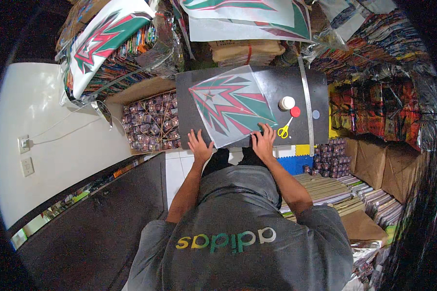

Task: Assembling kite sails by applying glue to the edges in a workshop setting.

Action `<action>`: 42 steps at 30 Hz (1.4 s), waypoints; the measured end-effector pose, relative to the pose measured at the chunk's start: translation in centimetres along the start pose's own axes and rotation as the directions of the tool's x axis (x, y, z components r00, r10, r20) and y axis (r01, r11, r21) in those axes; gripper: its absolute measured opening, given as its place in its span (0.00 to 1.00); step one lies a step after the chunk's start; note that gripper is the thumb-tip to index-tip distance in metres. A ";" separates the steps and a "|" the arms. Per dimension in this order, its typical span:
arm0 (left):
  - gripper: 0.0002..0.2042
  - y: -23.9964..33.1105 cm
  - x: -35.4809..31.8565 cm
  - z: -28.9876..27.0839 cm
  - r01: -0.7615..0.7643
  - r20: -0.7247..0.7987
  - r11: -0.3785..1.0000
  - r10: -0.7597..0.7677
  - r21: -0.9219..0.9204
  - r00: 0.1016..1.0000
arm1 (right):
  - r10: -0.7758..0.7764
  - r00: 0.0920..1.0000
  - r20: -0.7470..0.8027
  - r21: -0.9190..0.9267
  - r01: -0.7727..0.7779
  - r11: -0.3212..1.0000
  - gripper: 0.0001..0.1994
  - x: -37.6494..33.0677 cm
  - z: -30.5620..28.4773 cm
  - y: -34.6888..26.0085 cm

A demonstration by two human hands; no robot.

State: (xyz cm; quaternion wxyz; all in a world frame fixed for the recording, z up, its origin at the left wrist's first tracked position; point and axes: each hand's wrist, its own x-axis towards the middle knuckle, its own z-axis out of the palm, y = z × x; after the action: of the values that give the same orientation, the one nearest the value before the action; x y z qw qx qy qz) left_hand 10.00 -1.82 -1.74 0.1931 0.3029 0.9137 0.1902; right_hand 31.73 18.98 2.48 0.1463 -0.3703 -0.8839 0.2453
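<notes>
On a black tabletop (184, 116) lies a thin, diamond-shaped sheet (235, 106) that looks like a kite, translucent whitish with red, green and dark zigzag shapes. My left hand (199, 145) rests at the table's near edge, fingers spread, just left of the sheet's lower corner. Bent fingers of my right hand (264, 144) lie apart on the sheet's lower right edge, with nothing visibly held. To the right of the sheet are yellow-handled scissors (283, 131), a white jar (286, 103) and a red lid (295, 112).
A long metal ruler (305, 92) crosses the table's right side, beside a small bluish disc (316, 114). Left stands an open carton (116, 99) of small wrapped items. Patterned sheets (247, 31) and bundled stacks line the far side. Brown cartons (369, 160) stand right.
</notes>
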 end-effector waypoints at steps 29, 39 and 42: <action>0.46 0.4 -0.1 -0.4 0.012 0.021 1.000 -0.013 0.028 1.000 | 0.055 0.998 0.040 -0.275 -0.042 0.961 0.11 -0.2 0.1 -0.6; 0.47 -0.2 -0.2 0.1 -0.014 -0.011 1.000 0.014 0.024 1.000 | 0.061 0.998 0.013 -0.276 -0.055 0.960 0.19 -1.1 -2.7 1.9; 0.46 -0.3 -0.3 0.2 -0.029 -0.017 0.999 0.029 0.017 0.999 | 0.000 0.997 0.082 -0.308 0.025 0.951 0.26 -1.7 -3.5 2.4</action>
State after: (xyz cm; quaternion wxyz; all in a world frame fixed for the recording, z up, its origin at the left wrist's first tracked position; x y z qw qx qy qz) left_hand 10.13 -2.14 -1.94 0.1799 0.3161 0.9124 0.1880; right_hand 35.87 20.33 4.01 0.0523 -0.3729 -0.9189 0.1181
